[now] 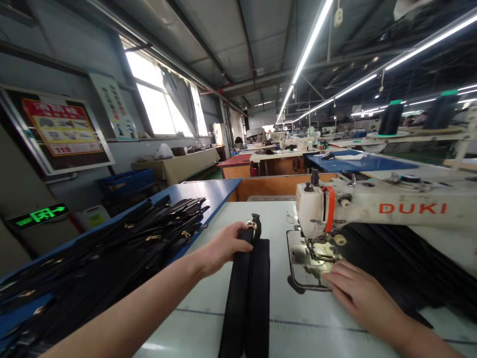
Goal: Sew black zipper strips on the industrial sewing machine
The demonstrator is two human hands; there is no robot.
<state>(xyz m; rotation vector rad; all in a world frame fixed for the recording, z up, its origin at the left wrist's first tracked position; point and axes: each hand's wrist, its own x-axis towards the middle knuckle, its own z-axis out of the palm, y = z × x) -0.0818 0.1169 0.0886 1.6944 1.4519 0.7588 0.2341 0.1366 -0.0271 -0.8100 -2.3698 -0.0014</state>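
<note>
My left hand (223,248) pinches the top of a black zipper strip (238,293), thumb and fingers closed around it near its metal pull (252,225). Beside it, to the right, a second black strip (260,288) lies lengthwise on the pale sewing table (286,343). My right hand (359,293) rests at the right edge of the machine's needle plate (303,271), just below the presser foot (313,251). Its fingers are bent and pressed together; whatever is between the fingertips, if anything, is hidden.
The white sewing machine (372,204) spans the right side, with black material (383,268) beneath its arm. A pile of black zipper strips (122,258) covers much of the blue table (219,189) at left. Thread cones (391,118) stand on a rack at upper right.
</note>
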